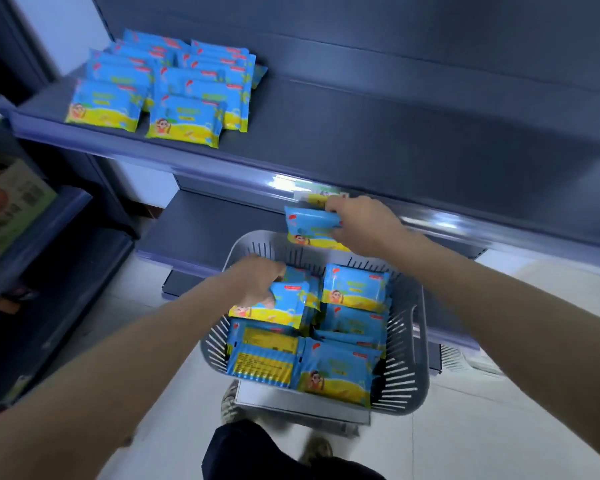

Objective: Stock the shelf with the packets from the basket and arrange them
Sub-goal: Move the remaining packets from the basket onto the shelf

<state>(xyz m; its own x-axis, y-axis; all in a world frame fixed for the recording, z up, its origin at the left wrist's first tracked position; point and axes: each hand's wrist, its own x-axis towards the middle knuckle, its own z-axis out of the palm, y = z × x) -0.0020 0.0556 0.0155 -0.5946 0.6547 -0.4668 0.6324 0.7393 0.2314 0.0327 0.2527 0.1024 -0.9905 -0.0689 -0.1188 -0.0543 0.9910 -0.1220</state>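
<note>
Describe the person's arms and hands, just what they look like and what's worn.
Left arm and right arm are bare as far as the frame shows, with no sleeves. Left hand and right hand wear no gloves; no watch, bracelet or ring shows.

Dim bluish light, motion blur, warped edges

- Packets [184,121] wrapped in glossy, crinkled plastic film.
- Basket [417,344] of matt grey moulded plastic, smooth at the rim.
- Shelf [361,133] of matt painted metal; its edge strip [440,220] is shiny clear plastic.
- Floor [499,427] of smooth pale tile.
- Box [11,209] of printed cardboard.
</note>
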